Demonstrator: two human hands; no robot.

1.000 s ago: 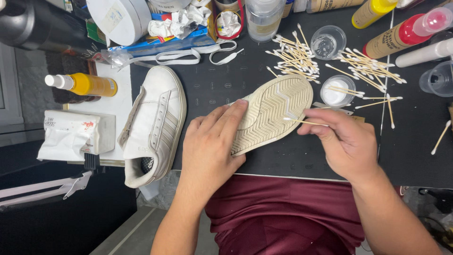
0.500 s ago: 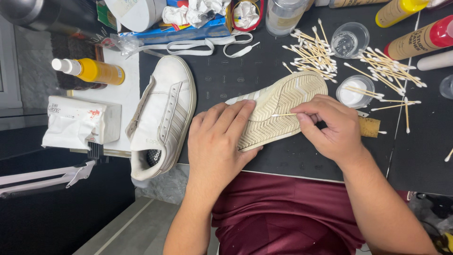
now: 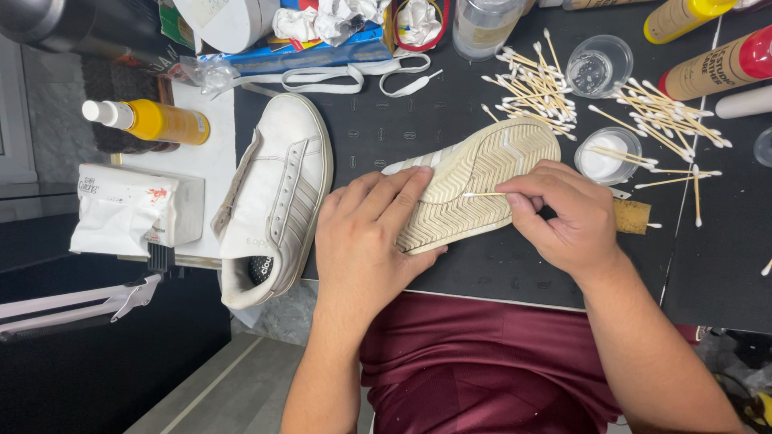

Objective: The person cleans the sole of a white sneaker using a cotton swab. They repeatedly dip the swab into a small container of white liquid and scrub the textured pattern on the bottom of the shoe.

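A white sneaker lies sole-up [image 3: 482,173] on the black mat [image 3: 378,128]. My left hand [image 3: 366,237] is flat over its heel end and holds it down. My right hand [image 3: 563,213] pinches a cotton swab [image 3: 481,194], and the swab's tip touches the ridged cream sole near its middle. The second white sneaker [image 3: 277,201] lies on its side to the left, with its opening toward me and no laces in it.
Several used cotton swabs [image 3: 539,84] lie scattered at the back of the mat. Small clear cups [image 3: 599,64] and a cup of white stuff [image 3: 609,157] stand there too. Loose white laces [image 3: 346,76], a yellow spray bottle [image 3: 153,120], a tissue pack [image 3: 133,209] and bottles [image 3: 716,68] surround the mat.
My right hand has slid the swab leftward along the sole. My left hand stays pressed on the shoe's heel end. The camera view has shifted slightly.
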